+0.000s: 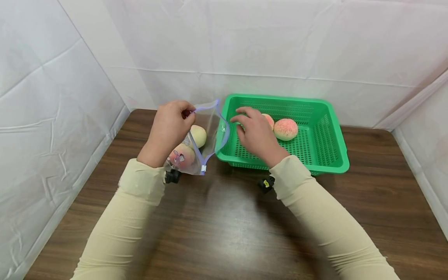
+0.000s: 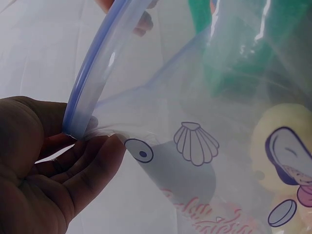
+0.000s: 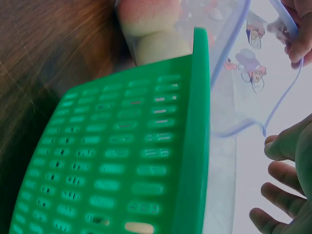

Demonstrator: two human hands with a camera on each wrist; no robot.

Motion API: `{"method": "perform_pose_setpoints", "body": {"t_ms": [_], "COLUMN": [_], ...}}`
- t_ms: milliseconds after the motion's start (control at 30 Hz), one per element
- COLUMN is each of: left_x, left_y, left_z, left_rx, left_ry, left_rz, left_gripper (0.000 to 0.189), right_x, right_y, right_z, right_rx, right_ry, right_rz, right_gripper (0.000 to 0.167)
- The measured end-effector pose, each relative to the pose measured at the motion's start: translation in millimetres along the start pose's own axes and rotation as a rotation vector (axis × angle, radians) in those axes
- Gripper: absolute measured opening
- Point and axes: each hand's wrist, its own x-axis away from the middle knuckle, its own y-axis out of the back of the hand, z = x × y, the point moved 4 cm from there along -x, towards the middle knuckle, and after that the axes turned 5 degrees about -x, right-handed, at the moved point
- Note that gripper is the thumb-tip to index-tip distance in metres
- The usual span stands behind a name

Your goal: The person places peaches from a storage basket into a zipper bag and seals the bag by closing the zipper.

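My left hand pinches the rim of a clear zip bag with a purple edge and a white slider. The bag's mouth gapes toward the right. Inside it lie peaches, a pale one and a pinker one, seen through printed plastic. In the left wrist view, thumb and fingers hold the bag's corner. My right hand is over the left part of a green basket, fingers spread and bent slightly, holding nothing. A pink-speckled peach sits in the basket, and another is partly hidden behind the hand.
The basket has slotted walls and stands on a dark wood table, close to the back. White sheeting hangs behind and along both sides. The bag's open mouth is beside the basket's left rim.
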Motion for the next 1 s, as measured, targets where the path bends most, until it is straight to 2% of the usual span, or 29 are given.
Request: {"method": "perform_pose_setpoints", "body": {"t_ms": [233, 433, 667, 833, 1000], "left_x": [1.0, 2.6, 3.5, 4.8, 5.3], "left_y": [0.5, 1.4, 2.2, 2.3, 1.3], "left_z": [-0.3, 0.0, 0.7, 1.1, 1.3], "left_rx": [-0.002, 0.013, 0.014, 0.021, 0.023], "left_ry": [-0.002, 0.004, -0.002, 0.002, 0.008], "left_rz": [-0.003, 0.005, 0.0, -0.005, -0.004], "left_gripper": [0.021, 0.02, 0.02, 0.02, 0.021], "right_x": [-1.7, -5.1, -8.7, -6.4, -2.8], "right_y": [7, 15, 23, 23, 22], "right_z": [-13, -30, -52, -73, -92], "right_rx": [-0.041, -0.179, -0.236, -0.331, -0.388], "right_ry": [-0.1, -0.242, -0.363, -0.483, -0.55], "right_rz": [0.077, 0.142, 0.172, 0.212, 0.23], "right_gripper": [0.028, 0.033, 0.037, 0.042, 0.045]}}
